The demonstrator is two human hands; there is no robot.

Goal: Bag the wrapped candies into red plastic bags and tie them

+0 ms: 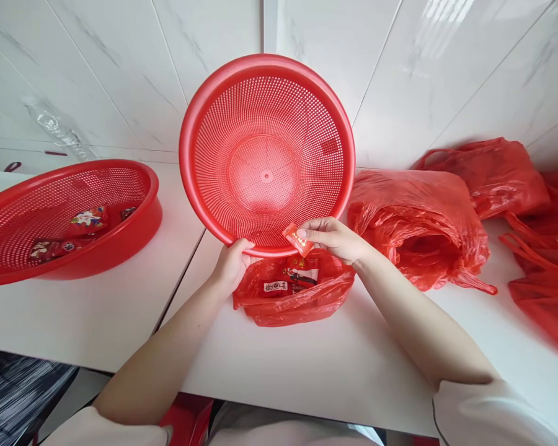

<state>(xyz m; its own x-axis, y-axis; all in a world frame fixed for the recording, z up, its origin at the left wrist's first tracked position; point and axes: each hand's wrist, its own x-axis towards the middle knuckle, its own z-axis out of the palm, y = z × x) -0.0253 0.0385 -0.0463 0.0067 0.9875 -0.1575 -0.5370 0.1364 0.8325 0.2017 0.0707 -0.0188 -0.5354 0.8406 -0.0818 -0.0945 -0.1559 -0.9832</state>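
Note:
A large round red plastic basket [267,155] with mesh sides is tilted up toward me, its inside facing my view. My left hand [232,263] is closed on the basket's lower rim, thumb over the edge. Between the thumb and fingers of my right hand [330,238] is a small red packet [299,240] with gold print, held just at the rim. Below the basket, an open red plastic bag [297,306] lies on the table with several printed red packets [302,272] inside. The basket partly hides the bag's far side.
At left, another red basket [139,229] holds several red packets [89,221]. To the right lie a bulky red plastic bag [413,192] and more red bags [502,173]. A clear plastic bottle [58,127] is by the tiled wall. The white tables [325,365] meet at a dark seam.

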